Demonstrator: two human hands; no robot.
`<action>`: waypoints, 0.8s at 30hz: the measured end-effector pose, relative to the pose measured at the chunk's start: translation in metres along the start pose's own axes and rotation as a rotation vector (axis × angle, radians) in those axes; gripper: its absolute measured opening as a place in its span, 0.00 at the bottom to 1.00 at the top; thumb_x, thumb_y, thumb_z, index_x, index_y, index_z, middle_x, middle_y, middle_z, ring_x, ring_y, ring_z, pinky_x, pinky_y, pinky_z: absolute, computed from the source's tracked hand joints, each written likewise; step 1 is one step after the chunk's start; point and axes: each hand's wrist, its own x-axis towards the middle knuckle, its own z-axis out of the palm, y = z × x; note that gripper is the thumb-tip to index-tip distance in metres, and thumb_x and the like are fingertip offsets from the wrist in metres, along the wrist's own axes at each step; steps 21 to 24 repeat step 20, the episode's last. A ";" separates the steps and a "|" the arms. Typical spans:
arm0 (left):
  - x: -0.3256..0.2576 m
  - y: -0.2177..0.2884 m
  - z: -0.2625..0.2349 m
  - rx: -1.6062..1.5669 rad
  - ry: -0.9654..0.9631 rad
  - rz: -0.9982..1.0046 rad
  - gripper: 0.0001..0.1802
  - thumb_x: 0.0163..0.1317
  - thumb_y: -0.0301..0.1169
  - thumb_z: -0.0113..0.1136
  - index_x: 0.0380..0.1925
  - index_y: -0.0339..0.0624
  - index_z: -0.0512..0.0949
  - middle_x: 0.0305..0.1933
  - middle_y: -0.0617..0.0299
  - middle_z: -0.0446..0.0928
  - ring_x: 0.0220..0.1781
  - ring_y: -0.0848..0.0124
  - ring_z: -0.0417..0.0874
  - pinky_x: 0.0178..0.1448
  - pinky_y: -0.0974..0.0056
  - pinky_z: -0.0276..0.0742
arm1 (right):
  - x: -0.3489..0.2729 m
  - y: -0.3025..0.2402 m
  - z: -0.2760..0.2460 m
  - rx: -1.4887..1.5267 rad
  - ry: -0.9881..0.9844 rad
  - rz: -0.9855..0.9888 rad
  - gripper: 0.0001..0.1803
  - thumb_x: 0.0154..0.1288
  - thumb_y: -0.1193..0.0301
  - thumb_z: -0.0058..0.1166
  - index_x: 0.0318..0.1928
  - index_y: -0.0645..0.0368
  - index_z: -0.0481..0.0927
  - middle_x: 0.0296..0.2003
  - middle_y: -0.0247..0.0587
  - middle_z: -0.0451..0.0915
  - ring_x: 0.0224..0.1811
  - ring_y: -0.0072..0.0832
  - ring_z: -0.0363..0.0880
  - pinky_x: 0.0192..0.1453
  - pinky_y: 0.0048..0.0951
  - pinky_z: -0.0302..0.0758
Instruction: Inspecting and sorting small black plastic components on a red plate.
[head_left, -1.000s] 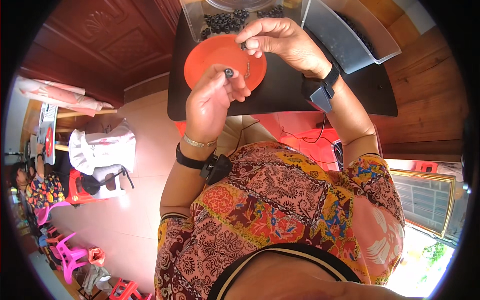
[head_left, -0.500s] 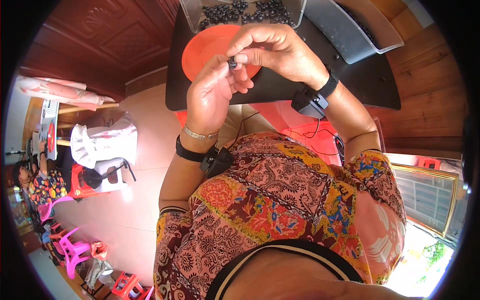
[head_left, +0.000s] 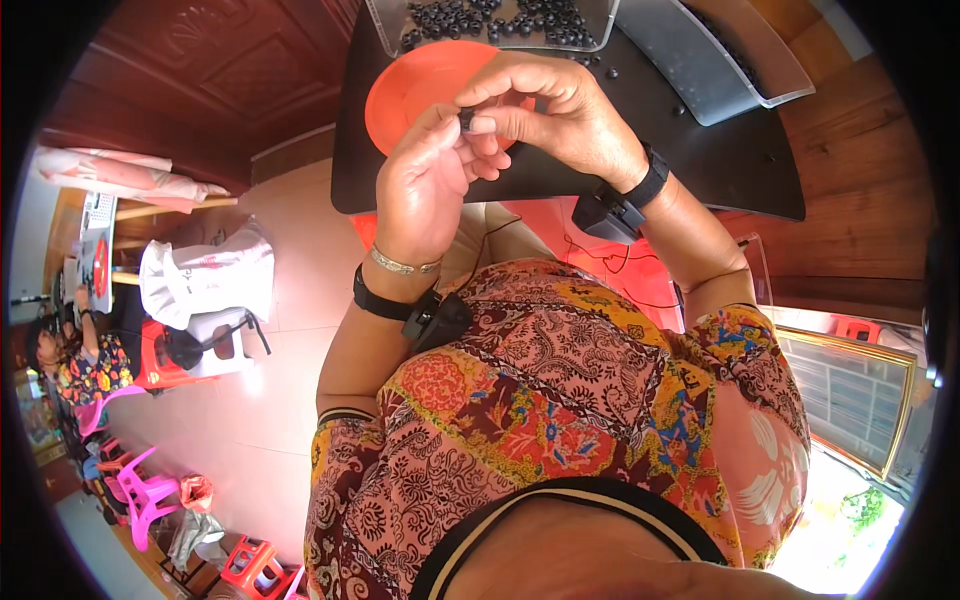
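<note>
A small black round piece sits between the fingertips of both hands, above the near part of an orange-red plate. My left hand pinches it with thumb and forefinger, palm turned up and the other fingers curled loosely. From the right, my right hand meets it with thumb and forefinger closed on the same piece. The fingertips hide much of it, so its finer shape cannot be made out.
A clear plastic bin with many black pieces stands at the table's far side. Right of it is a long grey bin with more pieces. Loose pieces lie on the black table. Another person sits far left.
The black piece has turned slightly in my fingers, and my right wrist has tilted a little. Loose pieces beside the clear bin now show past my right hand.
</note>
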 end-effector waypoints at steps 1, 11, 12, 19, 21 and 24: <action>0.000 0.000 0.000 -0.014 0.006 -0.004 0.15 0.69 0.37 0.43 0.42 0.38 0.74 0.38 0.59 0.77 0.37 0.67 0.79 0.43 0.66 0.72 | -0.002 0.004 0.002 -0.051 0.027 -0.060 0.12 0.59 0.80 0.60 0.44 0.59 0.82 0.36 0.32 0.79 0.36 0.18 0.78 0.36 0.20 0.77; 0.003 -0.005 -0.001 -0.059 0.056 -0.008 0.12 0.69 0.36 0.43 0.40 0.41 0.72 0.45 0.59 0.76 0.45 0.70 0.77 0.46 0.65 0.72 | -0.008 0.017 0.013 -0.337 0.214 -0.252 0.17 0.51 0.80 0.66 0.45 0.58 0.82 0.36 0.32 0.79 0.37 0.19 0.77 0.38 0.22 0.76; 0.003 -0.006 -0.001 -0.068 0.051 -0.017 0.11 0.69 0.36 0.44 0.40 0.41 0.72 0.46 0.59 0.76 0.46 0.70 0.77 0.47 0.65 0.72 | -0.008 0.018 0.014 -0.336 0.217 -0.250 0.17 0.51 0.80 0.66 0.45 0.58 0.82 0.36 0.32 0.79 0.37 0.19 0.77 0.38 0.22 0.76; 0.006 -0.012 0.004 -0.070 0.053 -0.011 0.11 0.69 0.35 0.44 0.40 0.41 0.72 0.48 0.58 0.74 0.48 0.68 0.76 0.52 0.62 0.71 | -0.010 0.020 0.019 -0.727 0.342 -0.392 0.18 0.48 0.78 0.67 0.43 0.57 0.82 0.33 0.35 0.81 0.35 0.29 0.79 0.39 0.29 0.77; 0.006 -0.012 0.004 -0.069 0.054 -0.012 0.11 0.69 0.35 0.44 0.40 0.41 0.72 0.48 0.58 0.74 0.48 0.68 0.76 0.52 0.62 0.71 | -0.010 0.020 0.020 -0.790 0.364 -0.425 0.18 0.48 0.77 0.66 0.42 0.56 0.83 0.33 0.36 0.81 0.35 0.31 0.79 0.39 0.30 0.78; 0.006 -0.012 0.004 -0.069 0.054 -0.012 0.11 0.69 0.35 0.44 0.40 0.41 0.72 0.48 0.58 0.74 0.48 0.68 0.76 0.52 0.62 0.71 | -0.010 0.020 0.020 -0.790 0.364 -0.425 0.18 0.48 0.77 0.66 0.42 0.56 0.83 0.33 0.36 0.81 0.35 0.31 0.79 0.39 0.30 0.78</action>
